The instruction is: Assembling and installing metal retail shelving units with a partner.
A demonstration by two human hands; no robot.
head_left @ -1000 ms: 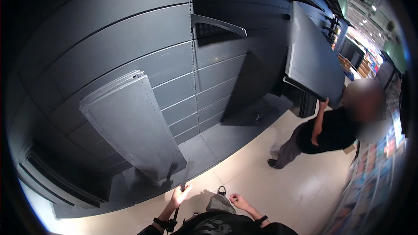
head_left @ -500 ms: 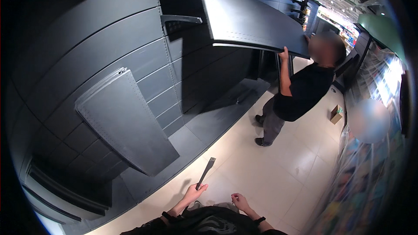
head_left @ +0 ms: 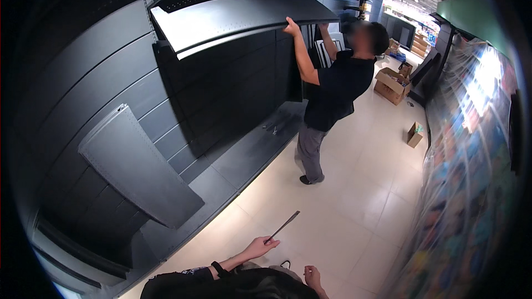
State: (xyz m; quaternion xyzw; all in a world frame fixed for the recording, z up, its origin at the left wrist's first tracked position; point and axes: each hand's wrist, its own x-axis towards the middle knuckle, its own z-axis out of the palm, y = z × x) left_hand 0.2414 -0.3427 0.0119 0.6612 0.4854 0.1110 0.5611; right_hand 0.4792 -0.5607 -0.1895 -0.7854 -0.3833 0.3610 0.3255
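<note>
My left hand (head_left: pixel 259 247) reaches forward low in the view and grips a thin dark metal strip (head_left: pixel 282 226) that points up and to the right over the pale floor. My right hand (head_left: pixel 311 275) stays close to my body at the bottom edge, fingers curled, with nothing visible in it. A loose grey shelf panel (head_left: pixel 138 169) leans against the dark shelving wall to my left. Ahead, another person (head_left: pixel 332 97) in a black shirt holds a large dark shelf board (head_left: pixel 233 19) up at head height with both arms raised.
The dark base deck (head_left: pixel 244 158) of the shelving runs along the left side of the aisle, with small parts lying on it. Cardboard boxes (head_left: pixel 392 84) stand on the floor farther down. A wrapped, stocked shelf row (head_left: pixel 471 149) lines the right side.
The view has swung along the aisle. The other person has lifted the shelf board to a level position against the wall. My left hand still holds the strip, now farther to the right.
</note>
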